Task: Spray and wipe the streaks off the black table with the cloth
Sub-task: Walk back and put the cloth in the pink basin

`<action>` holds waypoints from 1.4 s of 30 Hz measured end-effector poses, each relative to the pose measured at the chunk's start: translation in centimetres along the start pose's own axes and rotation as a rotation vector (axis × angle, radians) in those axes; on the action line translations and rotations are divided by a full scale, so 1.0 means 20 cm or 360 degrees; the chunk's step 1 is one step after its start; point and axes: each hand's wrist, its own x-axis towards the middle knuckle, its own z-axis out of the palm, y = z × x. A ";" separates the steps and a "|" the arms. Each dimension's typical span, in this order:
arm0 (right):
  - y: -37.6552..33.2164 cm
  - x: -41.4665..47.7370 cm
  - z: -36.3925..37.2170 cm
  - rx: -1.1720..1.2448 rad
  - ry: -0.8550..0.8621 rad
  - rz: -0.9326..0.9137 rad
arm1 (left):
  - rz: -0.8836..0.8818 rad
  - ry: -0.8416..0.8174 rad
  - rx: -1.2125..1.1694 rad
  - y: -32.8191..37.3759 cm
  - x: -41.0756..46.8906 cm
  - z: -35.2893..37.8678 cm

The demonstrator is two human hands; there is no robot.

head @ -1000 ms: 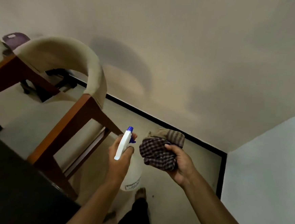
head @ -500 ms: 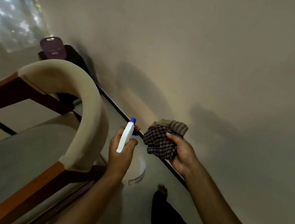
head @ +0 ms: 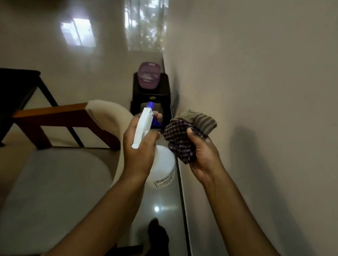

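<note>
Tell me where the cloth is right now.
Head view, just right of centre: the cloth is bunched in the right hand, beside the bottle that the left hand grips, near the wall.

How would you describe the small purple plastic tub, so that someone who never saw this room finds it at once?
Follow the beige wall on the right to its foot, past the cream-cushioned wooden chair. A low dark stool stands beside the wall there, and the purple plastic tub sits on top of it. Unlike the dark stool and cream chair beside it, it is plain purple.
</note>
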 end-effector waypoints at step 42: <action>-0.11 3.66 2.06 -0.0390 -0.0468 0.0879 | 0.0004 0.0854 0.0446 -0.74 3.80 -0.38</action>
